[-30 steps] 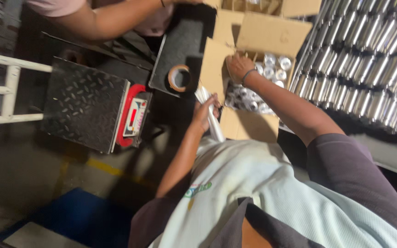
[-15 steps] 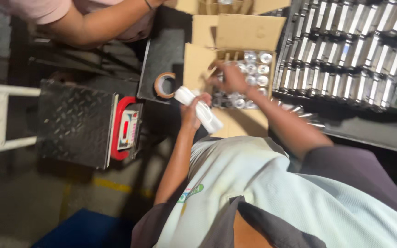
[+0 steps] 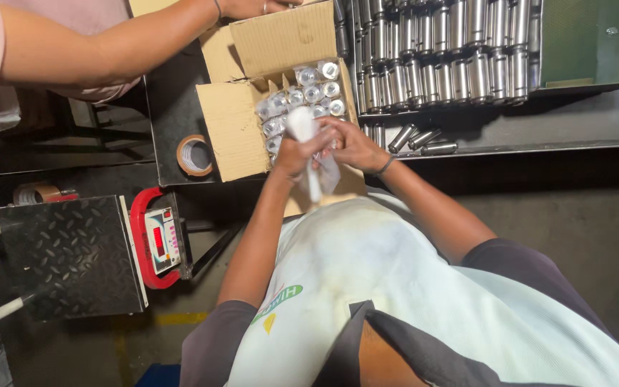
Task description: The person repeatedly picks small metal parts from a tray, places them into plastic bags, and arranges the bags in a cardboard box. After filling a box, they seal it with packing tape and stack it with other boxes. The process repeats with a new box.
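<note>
Dim, uneven light; glare on metal cylinders; dark, shadowed floor.

An open brown cardboard box stands near the top centre of the view, its flaps folded outward, one flap raised at the far side. Inside it, shiny metal cylinders wrapped in clear plastic bags stand upright in rows. Lower left, a small rectangular display with red lit digits sits on a white panel in a red frame, beside a dark checker-plate platform.
</note>
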